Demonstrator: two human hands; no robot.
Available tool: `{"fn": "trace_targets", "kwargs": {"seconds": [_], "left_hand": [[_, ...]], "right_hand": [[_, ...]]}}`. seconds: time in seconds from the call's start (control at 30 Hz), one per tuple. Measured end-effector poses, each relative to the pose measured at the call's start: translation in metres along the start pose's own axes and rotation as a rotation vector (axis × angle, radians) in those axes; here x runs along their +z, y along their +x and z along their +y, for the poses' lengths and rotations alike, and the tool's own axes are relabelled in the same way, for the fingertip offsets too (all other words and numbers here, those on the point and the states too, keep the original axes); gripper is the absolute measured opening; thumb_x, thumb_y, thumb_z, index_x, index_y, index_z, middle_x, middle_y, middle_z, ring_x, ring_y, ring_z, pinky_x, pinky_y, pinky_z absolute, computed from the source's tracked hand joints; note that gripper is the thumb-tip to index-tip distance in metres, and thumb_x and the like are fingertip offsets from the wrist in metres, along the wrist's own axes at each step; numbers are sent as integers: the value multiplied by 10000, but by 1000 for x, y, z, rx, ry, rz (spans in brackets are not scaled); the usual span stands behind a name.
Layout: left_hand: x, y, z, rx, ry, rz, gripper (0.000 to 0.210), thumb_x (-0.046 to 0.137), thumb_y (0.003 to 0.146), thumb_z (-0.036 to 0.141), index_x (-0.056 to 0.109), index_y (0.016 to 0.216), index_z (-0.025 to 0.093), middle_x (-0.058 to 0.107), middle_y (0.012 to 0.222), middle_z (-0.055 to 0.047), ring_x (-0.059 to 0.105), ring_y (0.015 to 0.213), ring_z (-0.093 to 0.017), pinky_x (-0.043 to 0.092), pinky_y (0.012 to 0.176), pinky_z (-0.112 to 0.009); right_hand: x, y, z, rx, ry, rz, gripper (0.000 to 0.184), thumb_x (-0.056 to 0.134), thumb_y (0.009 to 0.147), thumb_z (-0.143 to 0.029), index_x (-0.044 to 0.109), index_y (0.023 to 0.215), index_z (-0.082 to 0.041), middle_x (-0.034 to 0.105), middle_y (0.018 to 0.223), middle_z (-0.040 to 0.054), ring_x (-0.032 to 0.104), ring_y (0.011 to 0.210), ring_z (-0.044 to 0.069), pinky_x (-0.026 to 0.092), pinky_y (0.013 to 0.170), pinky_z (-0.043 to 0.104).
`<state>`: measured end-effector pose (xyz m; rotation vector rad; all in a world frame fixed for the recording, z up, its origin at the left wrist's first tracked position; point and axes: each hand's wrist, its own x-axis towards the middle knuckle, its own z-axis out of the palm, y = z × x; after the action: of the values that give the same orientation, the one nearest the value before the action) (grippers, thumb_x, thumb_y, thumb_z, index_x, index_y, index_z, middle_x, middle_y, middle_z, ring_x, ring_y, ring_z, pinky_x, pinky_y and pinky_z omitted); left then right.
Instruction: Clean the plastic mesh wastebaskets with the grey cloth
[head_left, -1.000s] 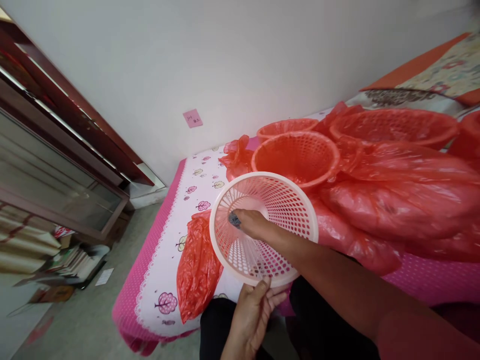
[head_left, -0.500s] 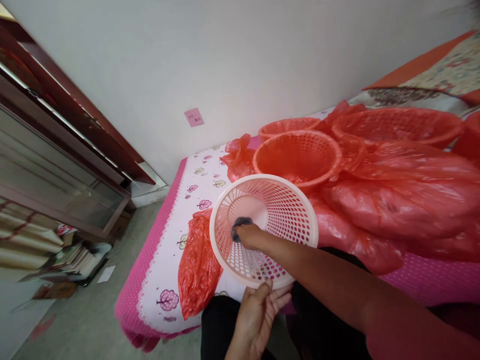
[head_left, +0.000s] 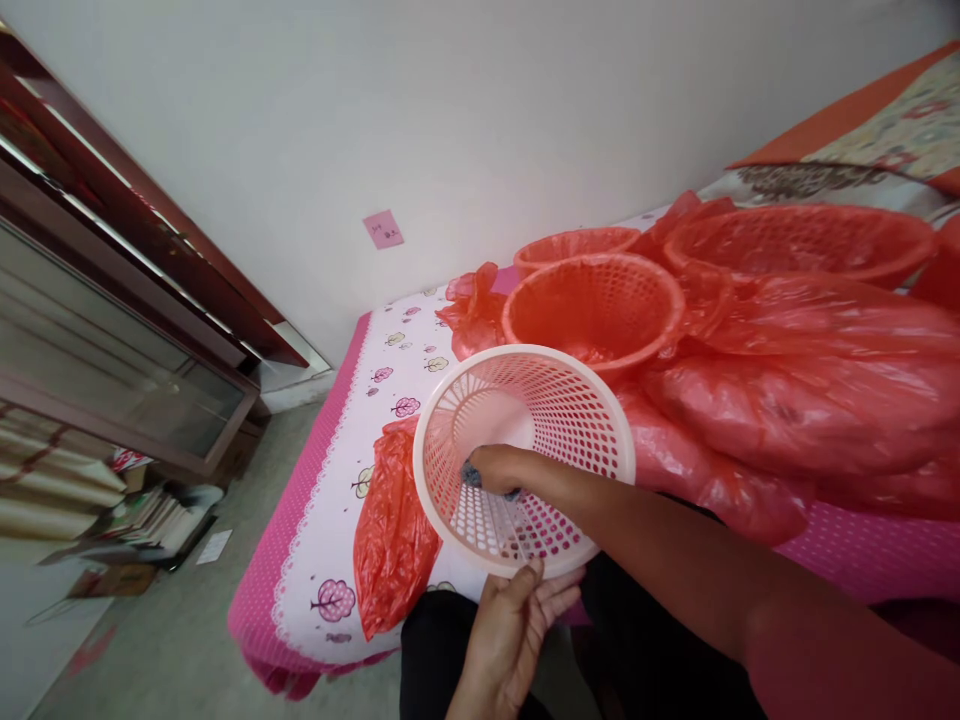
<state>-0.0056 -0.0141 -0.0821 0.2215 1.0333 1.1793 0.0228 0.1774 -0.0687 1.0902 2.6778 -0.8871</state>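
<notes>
A pale pink plastic basket (head_left: 577, 400) with perforated sides tilts toward me at the bed's near edge. My left hand (head_left: 514, 620) grips its lower rim, thumb on the inside and fingers beneath. Inside the basket is my right hand (head_left: 496, 470), closed around a grey-blue cloth (head_left: 471, 474) against the lower wall. Most of the cloth is hidden under the fingers. Just left of the basket, a crumpled red plastic bag (head_left: 394, 530) lies on the bedsheet.
The bed has a white tree-print sheet (head_left: 315, 610) with a pink border. Beyond the basket stand a red basket (head_left: 600, 360), another red basket (head_left: 802, 245) and large red plastic bags (head_left: 810, 400). Left are a glass-paned door (head_left: 150, 350) and a box of books (head_left: 165, 525) on the floor.
My right hand has shifted slightly and turned inside the basket, covering more of the cloth. My left hand keeps its hold on the rim.
</notes>
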Motion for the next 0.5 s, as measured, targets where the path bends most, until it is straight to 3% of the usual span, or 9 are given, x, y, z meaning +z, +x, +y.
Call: {"fn": "trace_targets", "kwargs": {"seconds": [0.1,0.27,0.5], "left_hand": [[1,0,2,-4,-7,-15,363,818,763,214,702,1048,21,759,1088,-263,693,1140,-419,511,1033,-535],[4,-2,3,-8,-12,-16,315,849,724,224,722,934,26,758,1076,-271,664,1179,-450,495,1047,-570],[5,-4,2,-8,-25,-7,291,854,716,213,723,907,37,765,1073,-259,672,1169,-441,504,1041,-575]], "right_hand": [[-13,-15,-5,-43,10,-32,137,644,743,-97,745,836,-82,764,858,168,710,733,257,510,675,319],[-31,-42,-9,-107,55,-85,161,636,755,-172,741,856,-104,755,814,120,664,655,201,454,576,256],[-36,-54,-8,-245,283,-131,194,624,726,-170,731,883,-135,751,843,45,660,702,160,447,583,209]]}}
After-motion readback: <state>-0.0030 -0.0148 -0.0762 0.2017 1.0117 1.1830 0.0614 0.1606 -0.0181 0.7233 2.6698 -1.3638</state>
